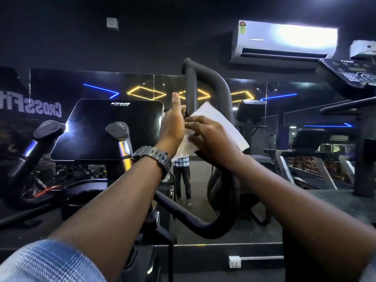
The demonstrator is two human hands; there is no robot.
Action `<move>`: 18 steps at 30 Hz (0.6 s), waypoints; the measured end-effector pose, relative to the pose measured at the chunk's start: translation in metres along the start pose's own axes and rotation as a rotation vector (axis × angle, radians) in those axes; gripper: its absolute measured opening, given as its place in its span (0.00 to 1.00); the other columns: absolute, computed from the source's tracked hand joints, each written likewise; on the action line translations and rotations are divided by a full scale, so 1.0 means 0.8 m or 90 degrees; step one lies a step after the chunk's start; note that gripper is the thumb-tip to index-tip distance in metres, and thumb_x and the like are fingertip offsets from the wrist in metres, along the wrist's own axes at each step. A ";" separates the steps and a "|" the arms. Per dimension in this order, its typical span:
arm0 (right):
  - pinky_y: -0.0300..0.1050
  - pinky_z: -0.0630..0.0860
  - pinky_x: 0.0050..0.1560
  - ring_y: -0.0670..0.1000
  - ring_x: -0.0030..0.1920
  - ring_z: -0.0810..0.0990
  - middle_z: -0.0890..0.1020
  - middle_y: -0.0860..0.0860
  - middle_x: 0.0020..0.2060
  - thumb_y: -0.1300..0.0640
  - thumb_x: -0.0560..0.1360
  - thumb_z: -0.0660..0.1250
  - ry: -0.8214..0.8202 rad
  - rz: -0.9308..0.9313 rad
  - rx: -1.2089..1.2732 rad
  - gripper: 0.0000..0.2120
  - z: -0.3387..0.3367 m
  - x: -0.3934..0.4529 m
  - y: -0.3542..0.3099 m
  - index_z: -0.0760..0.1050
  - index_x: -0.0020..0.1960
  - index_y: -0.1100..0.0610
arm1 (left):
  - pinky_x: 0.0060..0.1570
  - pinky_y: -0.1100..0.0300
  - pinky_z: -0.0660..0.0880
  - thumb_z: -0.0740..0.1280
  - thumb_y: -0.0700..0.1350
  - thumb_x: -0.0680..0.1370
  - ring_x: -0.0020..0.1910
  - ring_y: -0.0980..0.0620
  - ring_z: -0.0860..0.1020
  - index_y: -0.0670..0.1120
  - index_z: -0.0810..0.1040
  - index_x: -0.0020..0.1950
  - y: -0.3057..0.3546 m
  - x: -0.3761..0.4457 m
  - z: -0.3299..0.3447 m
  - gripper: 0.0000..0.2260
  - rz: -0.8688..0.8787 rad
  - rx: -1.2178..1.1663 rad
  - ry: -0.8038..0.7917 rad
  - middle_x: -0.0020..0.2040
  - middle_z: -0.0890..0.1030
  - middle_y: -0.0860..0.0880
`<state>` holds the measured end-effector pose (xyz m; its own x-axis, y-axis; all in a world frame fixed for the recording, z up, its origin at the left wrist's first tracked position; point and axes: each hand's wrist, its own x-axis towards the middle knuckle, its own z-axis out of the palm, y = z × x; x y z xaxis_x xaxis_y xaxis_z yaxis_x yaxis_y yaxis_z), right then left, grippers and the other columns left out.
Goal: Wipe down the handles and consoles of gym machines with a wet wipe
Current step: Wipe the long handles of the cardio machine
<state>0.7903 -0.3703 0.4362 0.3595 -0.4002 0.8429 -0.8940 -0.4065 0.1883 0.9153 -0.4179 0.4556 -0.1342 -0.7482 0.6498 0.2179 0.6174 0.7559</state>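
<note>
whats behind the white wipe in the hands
Behind the wet wipe, the black curved handle rises above it. The handle stretch under the wipe and right hand is covered.

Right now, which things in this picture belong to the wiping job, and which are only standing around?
Belong to the job:
- white wipe, held by the left hand and right hand
- curved black handle, just behind the wipe
- console and its two short grips

Only standing around:
- air conditioner
- wristwatch
- treadmill at the right
- wall mirror
</note>
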 end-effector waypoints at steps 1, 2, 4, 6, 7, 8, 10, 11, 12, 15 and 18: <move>0.43 0.78 0.58 0.52 0.56 0.81 0.79 0.55 0.61 0.64 0.74 0.72 -0.011 0.000 0.021 0.17 0.001 0.005 0.000 0.79 0.63 0.59 | 0.69 0.44 0.71 0.50 0.79 0.68 0.66 0.48 0.77 0.46 0.74 0.71 0.000 0.000 -0.001 0.46 -0.003 0.000 -0.008 0.68 0.78 0.45; 0.41 0.78 0.55 0.51 0.54 0.81 0.80 0.55 0.59 0.64 0.73 0.73 -0.013 0.009 0.028 0.17 0.006 0.005 0.000 0.80 0.62 0.59 | 0.70 0.44 0.70 0.49 0.78 0.71 0.68 0.48 0.76 0.46 0.74 0.72 0.001 -0.001 -0.003 0.45 0.000 0.004 -0.010 0.70 0.77 0.45; 0.38 0.76 0.52 0.51 0.51 0.80 0.80 0.54 0.56 0.62 0.71 0.75 0.018 0.038 0.028 0.17 0.015 0.003 -0.001 0.80 0.60 0.58 | 0.72 0.45 0.68 0.46 0.72 0.78 0.70 0.49 0.74 0.43 0.71 0.74 0.000 -0.002 -0.006 0.40 0.022 0.008 -0.016 0.72 0.75 0.45; 0.41 0.75 0.52 0.53 0.55 0.78 0.78 0.53 0.58 0.55 0.70 0.77 0.054 0.078 -0.019 0.22 0.023 0.001 0.000 0.78 0.61 0.57 | 0.73 0.47 0.67 0.45 0.68 0.82 0.70 0.50 0.74 0.42 0.71 0.73 -0.002 -0.003 -0.009 0.36 0.037 0.011 -0.028 0.72 0.75 0.44; 0.44 0.76 0.53 0.53 0.57 0.76 0.76 0.53 0.60 0.50 0.69 0.77 0.057 0.096 -0.071 0.26 0.028 -0.002 0.000 0.75 0.63 0.56 | 0.73 0.48 0.67 0.45 0.67 0.82 0.68 0.51 0.75 0.43 0.73 0.72 -0.003 -0.003 -0.009 0.35 0.041 0.012 -0.037 0.70 0.77 0.45; 0.47 0.77 0.54 0.54 0.58 0.75 0.75 0.53 0.61 0.47 0.68 0.77 0.056 0.114 -0.113 0.31 0.034 -0.005 0.001 0.72 0.66 0.56 | 0.72 0.50 0.68 0.45 0.66 0.83 0.66 0.53 0.76 0.45 0.76 0.69 -0.004 -0.004 -0.009 0.33 0.042 0.012 -0.045 0.67 0.78 0.47; 0.51 0.77 0.57 0.55 0.58 0.75 0.74 0.56 0.62 0.46 0.71 0.74 0.030 0.150 -0.163 0.38 0.048 -0.020 0.000 0.62 0.74 0.58 | 0.72 0.49 0.68 0.45 0.70 0.80 0.66 0.54 0.76 0.45 0.76 0.68 -0.004 -0.005 -0.009 0.36 0.037 0.010 -0.048 0.67 0.78 0.47; 0.51 0.77 0.57 0.56 0.57 0.76 0.75 0.58 0.62 0.49 0.74 0.71 0.012 0.151 -0.201 0.39 0.056 -0.030 -0.002 0.56 0.77 0.61 | 0.73 0.48 0.67 0.46 0.72 0.77 0.69 0.52 0.74 0.44 0.73 0.72 -0.006 -0.005 -0.008 0.40 0.033 0.011 -0.048 0.70 0.76 0.46; 0.50 0.76 0.57 0.56 0.55 0.77 0.76 0.58 0.60 0.52 0.77 0.67 0.001 0.143 -0.245 0.38 0.065 -0.042 -0.004 0.52 0.78 0.64 | 0.74 0.47 0.66 0.46 0.73 0.75 0.71 0.51 0.72 0.44 0.71 0.75 -0.006 -0.006 -0.008 0.43 0.029 0.012 -0.045 0.73 0.74 0.46; 0.51 0.74 0.55 0.58 0.53 0.76 0.76 0.60 0.58 0.58 0.79 0.55 0.008 0.152 -0.337 0.30 0.077 -0.068 -0.011 0.53 0.77 0.67 | 0.75 0.46 0.64 0.46 0.73 0.73 0.74 0.50 0.69 0.43 0.67 0.77 -0.007 -0.011 -0.007 0.44 0.033 0.014 -0.048 0.75 0.71 0.46; 0.51 0.73 0.55 0.58 0.54 0.76 0.75 0.60 0.60 0.56 0.78 0.45 0.005 0.171 -0.338 0.30 0.078 -0.062 -0.016 0.52 0.78 0.67 | 0.76 0.47 0.62 0.46 0.73 0.74 0.75 0.50 0.68 0.43 0.66 0.77 -0.011 -0.015 -0.003 0.43 0.043 0.009 -0.048 0.76 0.70 0.46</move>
<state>0.8007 -0.3969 0.3605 0.1020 -0.4249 0.8995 -0.9655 0.1757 0.1924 0.9172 -0.4147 0.4413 -0.1920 -0.6846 0.7032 0.2156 0.6696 0.7108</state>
